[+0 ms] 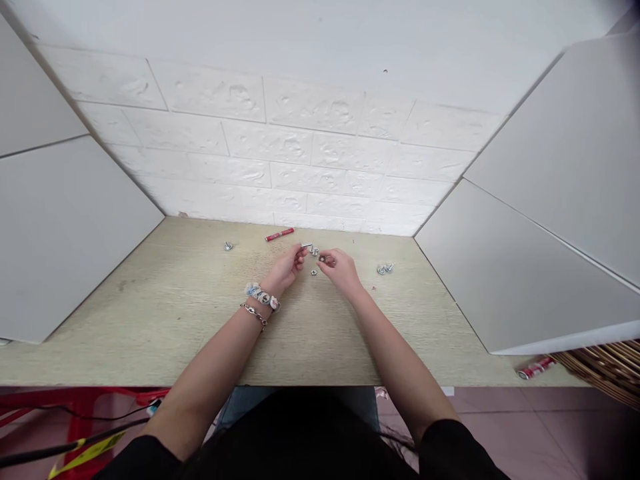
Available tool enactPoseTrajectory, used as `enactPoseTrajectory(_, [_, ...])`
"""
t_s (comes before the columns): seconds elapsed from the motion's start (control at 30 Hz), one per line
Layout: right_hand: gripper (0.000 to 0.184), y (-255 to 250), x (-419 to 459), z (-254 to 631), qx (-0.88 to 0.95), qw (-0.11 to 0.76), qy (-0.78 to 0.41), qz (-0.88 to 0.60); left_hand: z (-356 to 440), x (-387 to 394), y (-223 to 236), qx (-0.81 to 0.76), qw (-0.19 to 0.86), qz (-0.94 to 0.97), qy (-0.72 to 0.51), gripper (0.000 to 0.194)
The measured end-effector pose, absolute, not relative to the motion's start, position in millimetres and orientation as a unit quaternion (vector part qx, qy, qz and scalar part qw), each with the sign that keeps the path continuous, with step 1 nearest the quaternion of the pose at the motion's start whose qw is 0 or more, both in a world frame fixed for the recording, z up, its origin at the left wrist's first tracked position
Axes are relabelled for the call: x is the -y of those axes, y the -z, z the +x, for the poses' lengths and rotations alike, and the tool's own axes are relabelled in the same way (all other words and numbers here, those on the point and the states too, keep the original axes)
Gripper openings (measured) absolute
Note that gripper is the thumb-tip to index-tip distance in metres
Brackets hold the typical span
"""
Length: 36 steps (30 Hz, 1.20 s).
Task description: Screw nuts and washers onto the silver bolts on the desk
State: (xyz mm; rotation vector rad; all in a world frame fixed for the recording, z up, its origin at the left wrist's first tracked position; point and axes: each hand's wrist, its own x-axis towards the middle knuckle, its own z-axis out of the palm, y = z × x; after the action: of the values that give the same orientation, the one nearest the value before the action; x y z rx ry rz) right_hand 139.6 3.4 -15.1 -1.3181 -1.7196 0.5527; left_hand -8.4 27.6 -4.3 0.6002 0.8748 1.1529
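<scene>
My left hand (286, 268) pinches a small silver bolt (306, 247) between thumb and fingertips. In my right hand (343, 270), the thumb and index finger close on a small round metal washer (323, 259). Between the two hands, a few shiny metal pieces (315, 251) lie on the wooden tabletop (320, 333), too small to tell apart. A single nut (314, 273) rests just nearer to me, touched by neither hand.
Metal fasteners (228, 246) sit on the left, and another cluster (385, 269) on the right. A red tube (279, 234) lies near the white brick-pattern wall (290, 143). Grey panels flank the table. At the right front edge are a second red tube (536, 367) and a wicker basket (605, 370).
</scene>
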Motion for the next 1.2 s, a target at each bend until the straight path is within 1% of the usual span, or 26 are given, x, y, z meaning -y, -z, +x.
enactPoseTrajectory(0.13, [0.015, 22, -3, 137, 0.787, 0.301, -0.179, -0.509, -10, -28, 5, -0.391, 0.697, 0.26, -0.542, 0.012])
enactPoseTrajectory(0.2, [0.016, 24, -2, 135, 0.803, 0.266, -0.162, -0.508, -11, -29, 6, -0.394, 0.694, 0.256, -0.546, 0.012])
enactPoseTrajectory(0.27, [0.018, 25, -1, 134, 0.805, 0.254, -0.163, -0.511, -12, -30, 7, -0.396, 0.694, 0.254, -0.545, 0.012])
enactPoseTrajectory(0.33, [0.025, 26, -1, 134, 0.798, 0.26, -0.173, -0.516, -13, -30, 7, -0.399, 0.693, 0.256, -0.543, 0.013])
enactPoseTrajectory(0.47, [0.048, 28, -1, 135, 0.767, 0.288, -0.215, -0.531, -13, -29, 7, -0.408, 0.689, 0.258, -0.541, 0.014])
enactPoseTrajectory(0.53, [0.052, 29, -1, 135, 0.757, 0.297, -0.227, -0.536, -13, -29, 7, -0.412, 0.688, 0.257, -0.539, 0.015])
enactPoseTrajectory(0.77, [0.054, 29, -1, 135, 0.752, 0.304, -0.233, -0.536, -13, -30, 10, -0.418, 0.68, 0.275, -0.536, 0.017])
enactPoseTrajectory(1.0, [0.053, 29, 0, 136, 0.76, 0.295, -0.235, -0.53, -11, -30, 10, -0.447, 0.64, 0.323, -0.535, 0.022])
enactPoseTrajectory(1.1, [0.051, 25, 0, 137, 0.747, 0.312, -0.235, -0.538, -10, -29, 9, -0.472, 0.589, 0.375, -0.538, 0.022])
enactPoseTrajectory(1.2, [0.046, 18, 1, 137, 0.728, 0.38, -0.194, -0.537, -10, -26, 6, -0.498, 0.507, 0.47, -0.523, 0.022])
